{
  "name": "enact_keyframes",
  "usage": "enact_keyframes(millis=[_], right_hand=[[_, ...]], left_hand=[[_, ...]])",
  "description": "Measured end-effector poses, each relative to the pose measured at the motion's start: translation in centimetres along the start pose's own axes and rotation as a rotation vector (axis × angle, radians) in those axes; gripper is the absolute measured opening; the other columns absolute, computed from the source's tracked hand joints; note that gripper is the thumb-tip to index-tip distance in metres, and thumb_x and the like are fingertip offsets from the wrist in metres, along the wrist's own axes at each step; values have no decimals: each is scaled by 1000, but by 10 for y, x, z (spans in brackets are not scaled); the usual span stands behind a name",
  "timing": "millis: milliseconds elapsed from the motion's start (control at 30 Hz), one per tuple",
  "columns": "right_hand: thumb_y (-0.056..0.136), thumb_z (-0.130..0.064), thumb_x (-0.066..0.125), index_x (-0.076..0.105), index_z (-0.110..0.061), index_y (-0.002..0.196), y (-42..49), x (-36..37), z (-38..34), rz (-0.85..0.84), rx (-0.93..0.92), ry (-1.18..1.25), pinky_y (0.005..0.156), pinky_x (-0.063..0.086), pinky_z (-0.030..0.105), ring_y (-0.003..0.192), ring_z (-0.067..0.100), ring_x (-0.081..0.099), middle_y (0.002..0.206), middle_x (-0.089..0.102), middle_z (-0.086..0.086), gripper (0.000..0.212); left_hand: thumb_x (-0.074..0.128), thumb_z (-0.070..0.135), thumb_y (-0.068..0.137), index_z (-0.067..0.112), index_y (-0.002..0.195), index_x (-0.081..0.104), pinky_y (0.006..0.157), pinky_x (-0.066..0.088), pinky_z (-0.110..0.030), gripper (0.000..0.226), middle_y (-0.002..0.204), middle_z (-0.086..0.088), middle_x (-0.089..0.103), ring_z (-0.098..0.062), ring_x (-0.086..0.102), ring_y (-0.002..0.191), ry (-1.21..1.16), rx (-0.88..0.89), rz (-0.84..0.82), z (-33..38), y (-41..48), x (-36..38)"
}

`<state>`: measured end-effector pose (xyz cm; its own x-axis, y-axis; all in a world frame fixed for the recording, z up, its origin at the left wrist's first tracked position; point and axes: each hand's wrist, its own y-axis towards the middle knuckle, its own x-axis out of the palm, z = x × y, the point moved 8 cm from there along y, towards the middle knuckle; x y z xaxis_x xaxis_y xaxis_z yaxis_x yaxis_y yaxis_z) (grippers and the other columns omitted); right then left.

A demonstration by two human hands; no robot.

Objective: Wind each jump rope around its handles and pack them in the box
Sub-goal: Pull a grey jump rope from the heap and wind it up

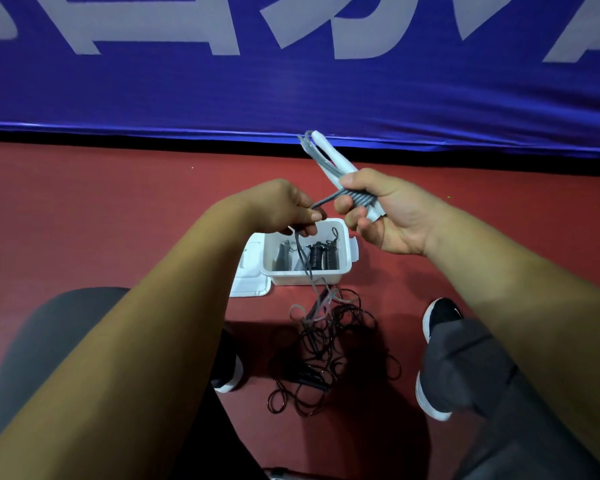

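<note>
The right hand point(388, 216) is gripping the paired white handles point(329, 157) over several turns of grey rope point(355, 199), while the left hand point(284, 206) is pinching the free strand just beside it. The tail is hanging past the open white box point(344, 268) on the floor point(118, 220) and running into a tangled black jump rope point(329, 348), so pulling may well snag that heap or slacken the coils.

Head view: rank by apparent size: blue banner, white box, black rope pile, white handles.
1. blue banner, spans the frame
2. black rope pile, loosely spread
3. white box, farther off, so a close call
4. white handles, partly hidden in the right hand
</note>
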<state>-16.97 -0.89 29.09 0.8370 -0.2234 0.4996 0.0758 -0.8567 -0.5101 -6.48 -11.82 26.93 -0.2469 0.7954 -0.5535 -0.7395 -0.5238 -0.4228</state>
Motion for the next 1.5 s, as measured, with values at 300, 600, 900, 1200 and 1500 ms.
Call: enact_keyframes(millis=[300,600,900,1200,1500], right_hand=[[92,-19,61,59,-5,123,-16,26,28,-369,262,-394,33,47,20,42,7,54,72,57,5,34],[101,-10,63,67,-5,109,-13,15,28,-215,244,-727,44,59,31,54,16,63,91,70,13,10],[99,-25,61,67,-8,101,17,-23,14,172,60,-862,67,51,35,63,21,68,72,68,6,19],[98,-17,64,56,-17,99,33,-43,12,274,-24,-364,42,20,19,53,8,26,70,50,0,8],[95,-67,66,56,-21,101,35,-31,8,262,-118,-233,40,17,19,52,9,25,70,50,1,48]], left_hand=[[65,-3,96,3,116,76,87,57,-33,24,105,-13,79,-19,73,93,-323,245,117,22,-24,-29],[81,15,90,16,97,83,90,60,-42,8,96,4,81,-15,74,95,-171,312,204,55,-48,-42],[70,10,92,28,108,83,92,59,-32,27,99,12,80,-6,74,95,113,298,140,57,-56,-35],[76,18,92,30,116,79,72,51,-28,27,83,7,76,-6,67,73,444,206,186,36,-42,-31],[45,7,103,3,99,60,57,61,-41,15,90,-17,71,-22,75,58,159,4,206,19,-36,-23]])
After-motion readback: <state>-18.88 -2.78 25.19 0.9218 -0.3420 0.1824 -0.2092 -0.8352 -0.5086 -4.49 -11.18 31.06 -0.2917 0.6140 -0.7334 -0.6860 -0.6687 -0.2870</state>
